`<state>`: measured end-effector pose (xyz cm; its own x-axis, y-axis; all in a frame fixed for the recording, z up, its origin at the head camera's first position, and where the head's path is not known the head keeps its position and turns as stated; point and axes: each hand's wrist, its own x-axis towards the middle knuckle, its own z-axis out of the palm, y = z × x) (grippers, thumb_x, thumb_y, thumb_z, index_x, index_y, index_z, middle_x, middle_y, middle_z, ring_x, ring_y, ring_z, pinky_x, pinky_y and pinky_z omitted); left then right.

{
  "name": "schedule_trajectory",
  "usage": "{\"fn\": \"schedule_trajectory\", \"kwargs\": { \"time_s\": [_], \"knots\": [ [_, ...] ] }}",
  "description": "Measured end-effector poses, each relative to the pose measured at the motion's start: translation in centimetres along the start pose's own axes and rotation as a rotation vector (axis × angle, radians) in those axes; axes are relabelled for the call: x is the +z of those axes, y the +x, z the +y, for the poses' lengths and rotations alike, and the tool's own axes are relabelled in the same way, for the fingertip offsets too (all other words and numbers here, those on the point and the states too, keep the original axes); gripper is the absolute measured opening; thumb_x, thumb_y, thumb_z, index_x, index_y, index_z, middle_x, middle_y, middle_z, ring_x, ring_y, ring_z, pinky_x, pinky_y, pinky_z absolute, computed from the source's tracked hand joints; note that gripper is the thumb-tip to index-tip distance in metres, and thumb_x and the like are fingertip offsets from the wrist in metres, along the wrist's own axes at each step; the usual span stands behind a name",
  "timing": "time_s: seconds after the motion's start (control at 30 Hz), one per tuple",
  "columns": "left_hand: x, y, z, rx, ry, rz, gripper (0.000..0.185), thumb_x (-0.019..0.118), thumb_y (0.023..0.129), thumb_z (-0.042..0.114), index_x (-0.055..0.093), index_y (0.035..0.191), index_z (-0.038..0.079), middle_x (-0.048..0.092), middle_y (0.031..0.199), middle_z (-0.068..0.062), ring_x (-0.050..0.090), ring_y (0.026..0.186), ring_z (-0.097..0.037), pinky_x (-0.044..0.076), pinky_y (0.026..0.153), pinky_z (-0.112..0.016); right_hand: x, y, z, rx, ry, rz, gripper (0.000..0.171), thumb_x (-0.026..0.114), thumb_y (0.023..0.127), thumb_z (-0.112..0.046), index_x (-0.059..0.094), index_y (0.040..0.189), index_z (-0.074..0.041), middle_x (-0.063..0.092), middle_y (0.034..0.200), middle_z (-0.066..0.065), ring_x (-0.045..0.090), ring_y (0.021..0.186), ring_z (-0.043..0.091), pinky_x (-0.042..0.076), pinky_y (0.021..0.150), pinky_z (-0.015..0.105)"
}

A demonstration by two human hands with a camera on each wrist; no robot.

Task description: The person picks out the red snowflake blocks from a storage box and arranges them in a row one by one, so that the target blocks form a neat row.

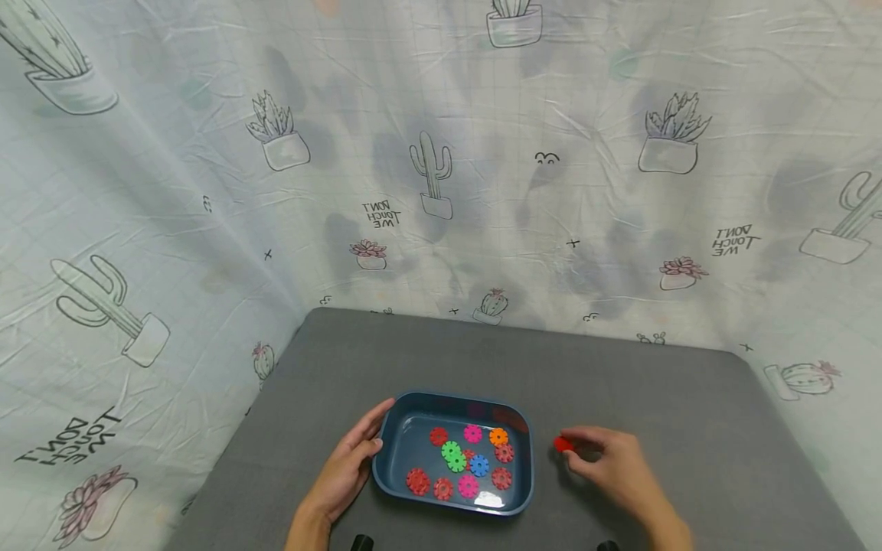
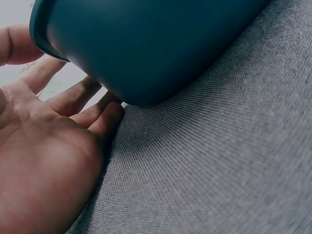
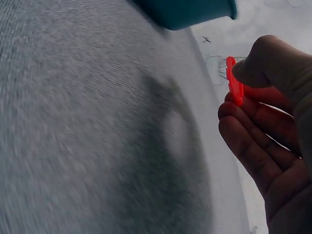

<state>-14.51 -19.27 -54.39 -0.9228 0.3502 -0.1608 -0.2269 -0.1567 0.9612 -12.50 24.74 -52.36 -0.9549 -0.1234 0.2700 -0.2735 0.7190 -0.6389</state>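
While the left hand (image 1: pixel 351 463) lay with straight fingers against the left wall of the blue tray (image 1: pixel 389 451) at lower centre of the head view, the right hand (image 1: pixel 609 463) pinched a red gear piece (image 1: pixel 563 444) between thumb and fingers just right of the tray, above the grey counter (image 1: pixel 689 428). Inside the tray lay more gear pieces in red, green, pink, orange and blue, among them the green pair (image 1: pixel 453 455) near its middle, and a cactus-print cloth (image 1: pixel 207 191) hung behind.
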Motion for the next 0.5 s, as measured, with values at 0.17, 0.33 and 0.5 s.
{"fn": "schedule_trajectory", "kwargs": {
  "time_s": [0.17, 0.33, 0.5],
  "knots": [
    [0.0, 0.0, 0.0, -0.004, 0.003, 0.010, 0.058, 0.046, 0.100, 0.010, 0.040, 0.153, 0.033, 0.027, 0.163, 0.010, 0.017, 0.152, -0.016, 0.037, 0.105, -0.019, 1.2, 0.6, 0.3, -0.049, -0.065, -0.026, 0.030, 0.085, 0.072, -0.010, 0.079, 0.101, -0.017, 0.076, 0.097, -0.011, 0.069, 0.086, 0.003, 0.057, 0.075, 0.028],
    [0.0, 0.0, 0.0, -0.002, 0.000, -0.005, 0.058, 0.046, 0.101, 0.010, 0.038, 0.154, 0.032, 0.025, 0.164, 0.009, 0.016, 0.153, -0.017, 0.038, 0.105, -0.018, 2.0, 0.9, 0.4, -0.114, -0.116, -0.036, 0.032, 0.086, 0.070, -0.011, 0.079, 0.100, -0.018, 0.075, 0.097, -0.011, 0.069, 0.089, 0.005, 0.057, 0.078, 0.032],
    [-0.3, 0.0, -0.1, 0.034, 0.008, -0.051, 0.059, 0.045, 0.103, 0.011, 0.033, 0.158, 0.027, 0.019, 0.167, 0.001, 0.009, 0.155, -0.026, 0.037, 0.106, -0.017, 2.4, 1.2, 0.2, -0.187, -0.174, -0.073, 0.032, 0.086, 0.069, -0.013, 0.079, 0.099, -0.019, 0.075, 0.097, -0.009, 0.069, 0.089, 0.008, 0.057, 0.078, 0.034]
  ]
}}
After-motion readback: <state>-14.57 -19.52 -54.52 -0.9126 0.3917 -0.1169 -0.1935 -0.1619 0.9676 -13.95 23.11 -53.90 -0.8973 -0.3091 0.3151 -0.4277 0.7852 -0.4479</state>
